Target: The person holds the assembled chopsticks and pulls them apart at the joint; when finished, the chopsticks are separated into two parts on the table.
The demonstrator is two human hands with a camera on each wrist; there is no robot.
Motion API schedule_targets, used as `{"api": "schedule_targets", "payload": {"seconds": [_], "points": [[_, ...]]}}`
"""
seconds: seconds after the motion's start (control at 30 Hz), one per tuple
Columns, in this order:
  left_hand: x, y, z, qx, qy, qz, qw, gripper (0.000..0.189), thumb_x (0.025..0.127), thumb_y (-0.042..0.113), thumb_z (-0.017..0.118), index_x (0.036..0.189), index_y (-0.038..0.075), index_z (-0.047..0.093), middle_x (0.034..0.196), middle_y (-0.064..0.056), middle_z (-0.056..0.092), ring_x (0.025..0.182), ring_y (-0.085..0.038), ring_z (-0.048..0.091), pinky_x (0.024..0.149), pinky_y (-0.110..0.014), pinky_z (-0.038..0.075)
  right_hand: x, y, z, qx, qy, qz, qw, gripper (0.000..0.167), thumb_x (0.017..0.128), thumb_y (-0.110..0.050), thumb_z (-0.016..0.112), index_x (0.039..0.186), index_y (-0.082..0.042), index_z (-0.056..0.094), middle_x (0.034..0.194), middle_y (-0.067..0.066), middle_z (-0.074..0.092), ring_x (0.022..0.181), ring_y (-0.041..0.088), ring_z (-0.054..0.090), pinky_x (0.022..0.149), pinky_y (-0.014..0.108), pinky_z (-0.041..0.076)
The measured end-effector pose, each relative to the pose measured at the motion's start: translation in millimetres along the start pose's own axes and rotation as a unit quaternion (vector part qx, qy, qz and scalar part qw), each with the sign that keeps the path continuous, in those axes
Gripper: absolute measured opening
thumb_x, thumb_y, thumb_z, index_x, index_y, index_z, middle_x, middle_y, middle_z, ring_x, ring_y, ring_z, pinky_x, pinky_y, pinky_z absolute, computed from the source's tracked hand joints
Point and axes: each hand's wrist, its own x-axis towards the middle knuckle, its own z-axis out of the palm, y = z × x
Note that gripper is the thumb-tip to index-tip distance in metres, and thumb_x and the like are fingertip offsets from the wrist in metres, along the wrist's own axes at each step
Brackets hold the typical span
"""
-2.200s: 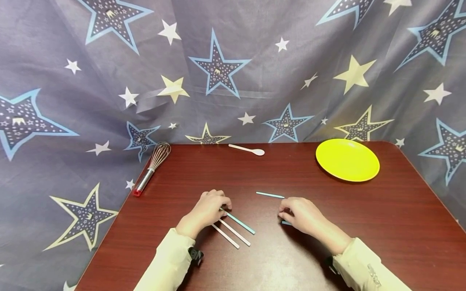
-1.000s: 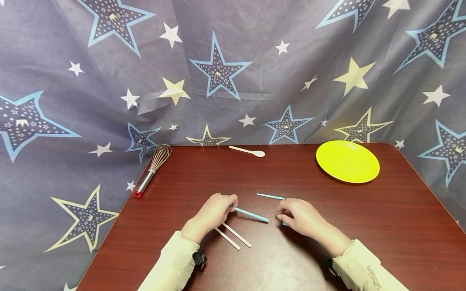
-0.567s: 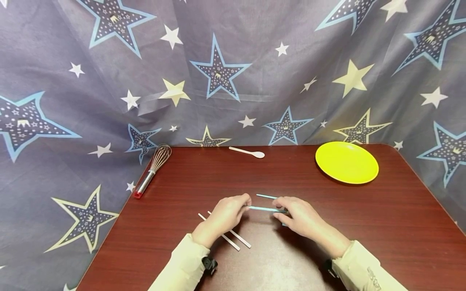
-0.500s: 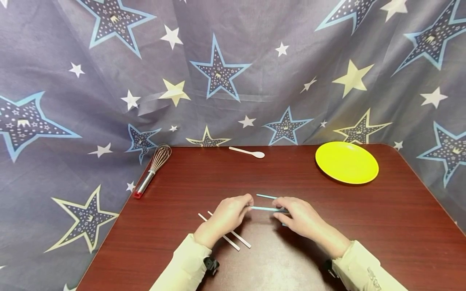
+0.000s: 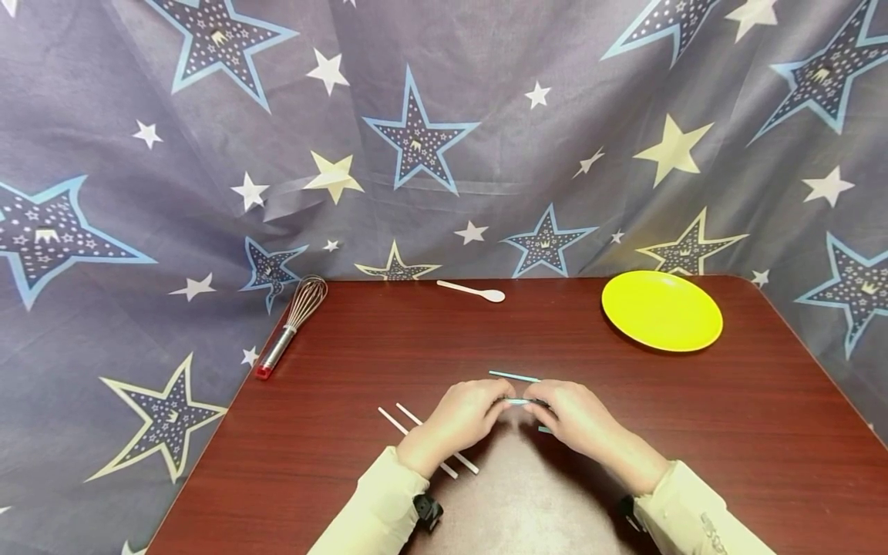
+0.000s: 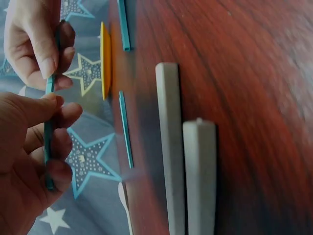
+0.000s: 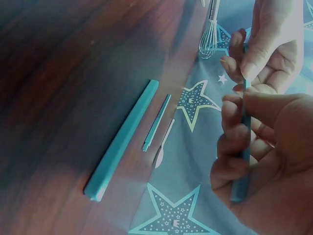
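Both hands meet in front of the body at a slim, square-sided teal chopstick section (image 5: 516, 401). My left hand (image 5: 466, 412) pinches it between thumb and fingers, its end running down past the curled fingers in the left wrist view. My right hand (image 5: 579, 416) grips the other side the same way, thumb tips nearly meeting. I cannot tell whether it is one piece or two end to end. Another teal section (image 7: 122, 142) lies under the right hand, and a thinner one (image 5: 513, 376) lies behind the hands. Two white sections (image 6: 171, 147) lie side by side beneath the left forearm.
A wire whisk (image 5: 291, 327) with a red-tipped handle lies along the left table edge. Near the back edge is a white spoon (image 5: 472, 290). A yellow plate (image 5: 662, 311) sits at the back right. A grey star-patterned curtain (image 5: 444, 216) hangs behind the table (image 5: 347, 339).
My left hand has lifted a teal chopstick section from beside the white ones and carried it right to my right hand, which now grips too. The gap between the hands has narrowed.
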Motion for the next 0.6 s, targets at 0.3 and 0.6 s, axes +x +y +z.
{"api": "schedule_targets", "payload": {"seconds": [0.3, 0.6], "points": [[5.5, 4.2, 4.2, 0.005, -0.002, 0.027, 0.9996, 0.012, 0.094, 0.023, 0.063, 0.102, 0.023, 0.072, 0.095, 0.012, 0.071, 0.088, -0.008, 0.067, 0.073, -0.032, 0.052, -5.9, 2.8, -0.2, -0.042, 0.008, -0.03, 0.9986, 0.02, 0.087, -0.012, 0.071, 0.076, -0.018, 0.056, 0.068, -0.014, 0.043, 0.06, 0.004, 0.043, 0.055, 0.025, 0.04], [8.2, 3.8, 3.3, -0.034, -0.025, 0.013, 0.999, 0.017, 0.096, 0.022, 0.061, 0.107, 0.024, 0.073, 0.102, 0.013, 0.071, 0.096, -0.005, 0.066, 0.079, -0.031, 0.052, -7.8, 10.4, -2.4, -0.008, 0.021, -0.069, 0.9974, 0.011, 0.088, -0.01, 0.069, 0.081, -0.017, 0.064, 0.073, -0.014, 0.053, 0.064, 0.002, 0.049, 0.058, 0.026, 0.046]]}}
